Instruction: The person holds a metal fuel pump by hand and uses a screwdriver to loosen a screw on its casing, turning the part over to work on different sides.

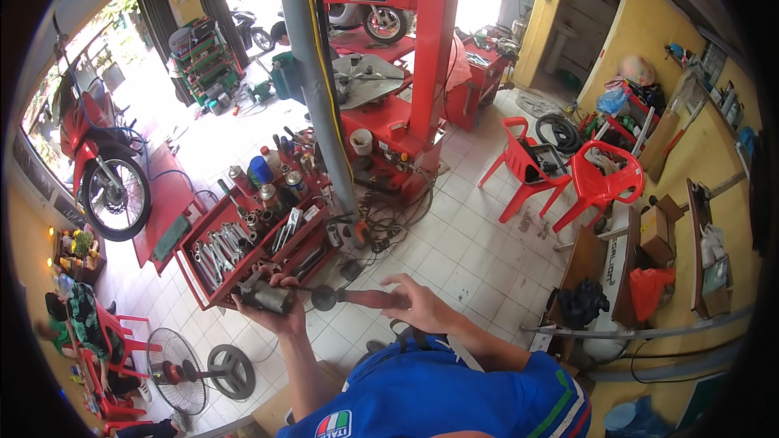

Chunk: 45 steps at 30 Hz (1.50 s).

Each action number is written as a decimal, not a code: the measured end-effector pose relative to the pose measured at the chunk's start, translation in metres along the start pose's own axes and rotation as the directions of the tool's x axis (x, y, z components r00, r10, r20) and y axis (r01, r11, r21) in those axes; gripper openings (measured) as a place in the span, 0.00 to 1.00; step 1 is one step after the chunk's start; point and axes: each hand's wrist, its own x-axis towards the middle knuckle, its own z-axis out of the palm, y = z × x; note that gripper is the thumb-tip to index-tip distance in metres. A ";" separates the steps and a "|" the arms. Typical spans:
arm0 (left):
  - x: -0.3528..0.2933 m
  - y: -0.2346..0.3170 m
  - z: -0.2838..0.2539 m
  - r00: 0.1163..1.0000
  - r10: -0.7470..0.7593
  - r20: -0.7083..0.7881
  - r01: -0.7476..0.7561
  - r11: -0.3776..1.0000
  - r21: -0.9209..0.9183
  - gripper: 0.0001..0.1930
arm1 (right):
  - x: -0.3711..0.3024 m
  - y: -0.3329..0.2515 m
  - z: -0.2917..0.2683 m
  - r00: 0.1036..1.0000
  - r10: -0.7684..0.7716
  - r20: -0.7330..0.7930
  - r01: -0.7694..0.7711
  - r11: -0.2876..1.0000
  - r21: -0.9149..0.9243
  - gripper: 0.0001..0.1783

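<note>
In our left hand (pixel 280 316) we hold a dark metal cylinder (pixel 272 298) just off the near edge of the red tool trolley (pixel 192 274), our fingers wrapped round it from below. It is a stubby, dull grey-green piece with a rounded end turned to the right. Our right hand (pixel 422 308), right of the trolley's near corner, is at the end of a long tool (pixel 369 298) — worn reddish handle, round dark collar, thin dark shank pointing toward the cylinder. Its fingers are partly spread, but at this size we cannot tell how firmly they grip.

In the trolley's top tray, a bundle of wrenches (pixel 223 250) fills the left part; sockets (pixel 258 223) stand beside them, with spray cans (pixel 268 195) and a blue-capped can (pixel 260 169) behind. A lower drawer (pixel 312 264) on the trolley's right side juts out with dark tools inside — and beyond the trolley, to its right, a white tub (pixel 361 143) sits on the red lift (pixel 389 134).
</note>
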 end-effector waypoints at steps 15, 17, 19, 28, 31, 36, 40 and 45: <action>0.000 0.009 -0.011 1.000 0.005 0.007 -0.004 0.999 -0.032 0.35 | 0.003 0.002 0.010 0.999 0.015 0.048 -0.014 0.999 -0.031 0.22; -0.002 0.007 -0.003 0.996 0.045 -0.071 -0.046 0.999 -0.007 0.34 | 0.004 -0.002 0.012 0.995 0.073 0.061 -0.077 0.994 0.075 0.25; -0.004 0.002 0.010 0.983 0.089 -0.158 -0.083 0.996 0.043 0.32 | 0.005 0.019 0.013 0.968 0.215 0.128 -0.238 0.950 0.201 0.28; -0.003 0.016 -0.026 0.995 -0.022 0.100 0.028 0.998 -0.058 0.36 | 0.004 0.034 0.024 0.894 0.402 0.199 -0.420 0.905 0.061 0.30; -0.001 0.018 -0.029 0.999 0.028 0.018 -0.027 0.999 -0.036 0.36 | -0.001 0.018 0.030 0.990 0.138 0.040 -0.138 0.990 -0.013 0.27; -0.004 0.008 0.007 0.985 0.071 -0.158 -0.075 0.997 -0.021 0.32 | 0.001 0.027 0.029 0.987 0.158 0.002 -0.154 0.961 0.228 0.21; -0.008 0.008 0.005 0.998 0.011 -0.055 -0.013 0.999 -0.052 0.35 | 0.006 0.036 0.025 0.884 0.450 0.130 -0.468 0.850 0.242 0.22; -0.005 0.017 -0.019 0.998 -0.031 0.046 0.036 0.994 -0.100 0.33 | 0.007 0.025 0.026 0.928 0.366 0.068 -0.369 0.929 0.034 0.24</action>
